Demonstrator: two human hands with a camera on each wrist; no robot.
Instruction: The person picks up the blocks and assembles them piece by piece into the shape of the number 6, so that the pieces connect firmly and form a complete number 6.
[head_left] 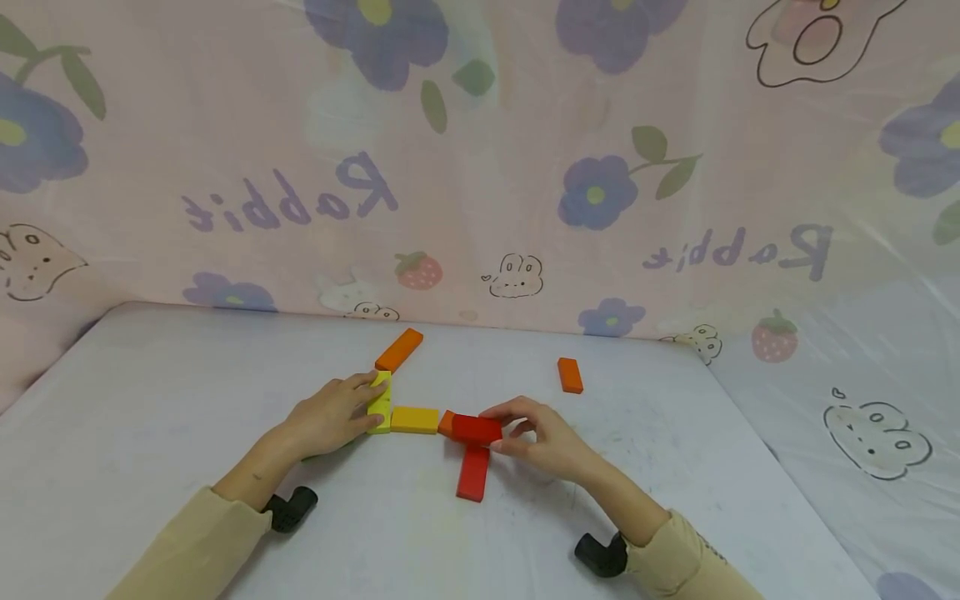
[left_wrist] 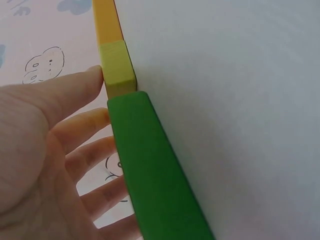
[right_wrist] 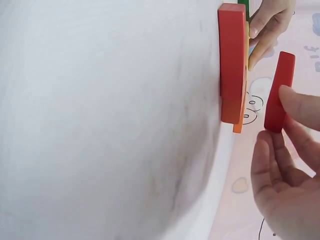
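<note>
My right hand [head_left: 543, 437] pinches a red block [head_left: 476, 429] between thumb and fingers. In the right wrist view that red block [right_wrist: 280, 92] is held off the table. Below it in the head view lies another red block [head_left: 472, 477], and an orange block [head_left: 446, 423] is partly hidden behind it. My left hand [head_left: 330, 415] touches a yellow-green block [head_left: 382, 404] with its thumb and fingertips, fingers fairly straight. A yellow block [head_left: 415, 420] lies to the right of that one. The left wrist view shows a green block [left_wrist: 155, 165] close to the fingers, mostly hidden from the head view.
One orange block [head_left: 400, 350] lies beyond my left hand, and another orange block [head_left: 570, 376] lies apart at the back right. A patterned cloth [head_left: 480, 192] hangs behind the white table [head_left: 187, 392].
</note>
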